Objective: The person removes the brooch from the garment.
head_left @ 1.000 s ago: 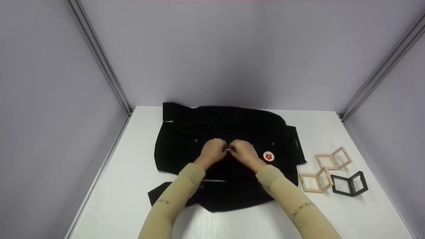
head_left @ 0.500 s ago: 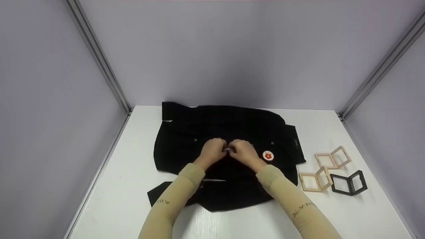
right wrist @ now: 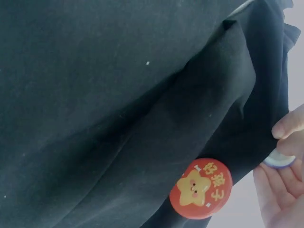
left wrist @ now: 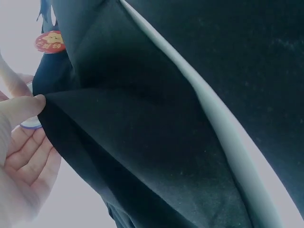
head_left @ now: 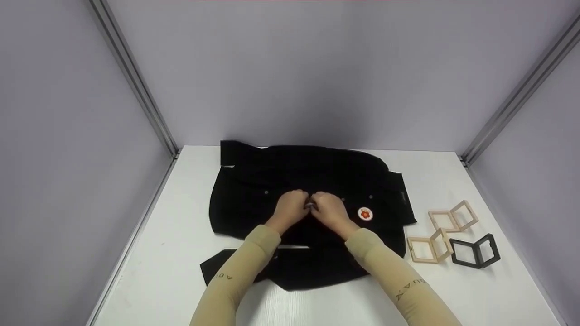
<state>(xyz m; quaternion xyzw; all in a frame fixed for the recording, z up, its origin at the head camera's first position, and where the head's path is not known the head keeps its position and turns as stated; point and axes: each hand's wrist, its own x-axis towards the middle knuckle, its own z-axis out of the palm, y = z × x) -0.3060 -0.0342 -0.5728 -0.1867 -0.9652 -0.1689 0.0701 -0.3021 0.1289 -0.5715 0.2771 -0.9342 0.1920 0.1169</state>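
A black button-up shirt (head_left: 317, 167) lies spread sideways over the white table. At its middle, both hands meet with fingers curled at the front edge of the cloth. My left hand (head_left: 291, 208) and my right hand (head_left: 330, 210) pinch a small round badge (head_left: 310, 205) between them. In the left wrist view, the left thumb presses the cloth edge over the pale badge (left wrist: 31, 124). The right wrist view shows right thumb and finger at the same edge, the badge's pale rim (right wrist: 279, 159) below. Its pin side is hidden.
A white badge with a red flower (head_left: 365, 213) sits on the shirt, right of the hands. A red star badge (right wrist: 201, 188) is also on the cloth. Three hinged display frames, two wooden (head_left: 430, 246) and one black (head_left: 476, 251), stand open at the right. Grey walls (head_left: 290, 90) enclose the table.
My right hand and forearm have shifted slightly left, closer to the left hand. The badge between the fingertips has tilted a little. The shirt and frames lie as before.
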